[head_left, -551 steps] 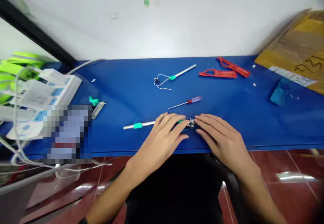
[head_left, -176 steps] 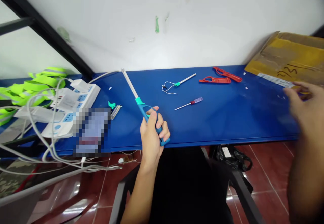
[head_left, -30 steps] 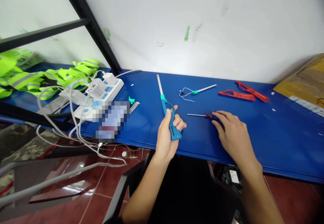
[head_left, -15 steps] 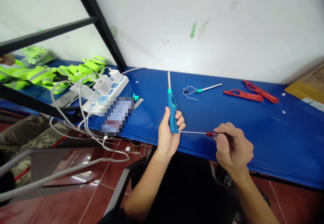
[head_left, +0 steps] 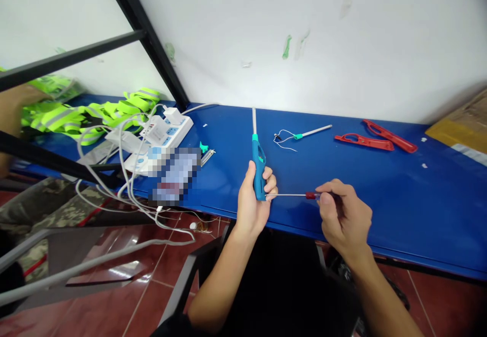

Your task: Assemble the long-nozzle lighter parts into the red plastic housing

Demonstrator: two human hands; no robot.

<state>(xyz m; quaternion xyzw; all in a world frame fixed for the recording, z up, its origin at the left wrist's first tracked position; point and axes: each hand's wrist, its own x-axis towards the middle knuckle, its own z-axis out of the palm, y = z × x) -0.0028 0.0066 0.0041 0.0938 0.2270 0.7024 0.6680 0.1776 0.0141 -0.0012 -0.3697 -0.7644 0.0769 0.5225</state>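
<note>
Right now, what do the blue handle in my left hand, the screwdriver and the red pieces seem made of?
Blue handle: probably molded plastic, evenly colored, fairly matte-looking.
Screwdriver: its thin, straight, pale-gray shaft looks like smooth metal; the red collar is likely plastic, solidly colored.
Red pieces: likely molded plastic, uniformly red with looped openings; their gloss is hard to judge.

Neon-yellow reflective straps (head_left: 59, 117) lie beside a white plastic power strip (head_left: 155, 153), and a yellow-taped brown cardboard box (head_left: 460, 124) sits far right.

screwdriver handle (head_left: 311, 195) mostly hidden by right fingers (head_left: 338, 189); carton (head_left: 461, 128) cropped right.
</note>
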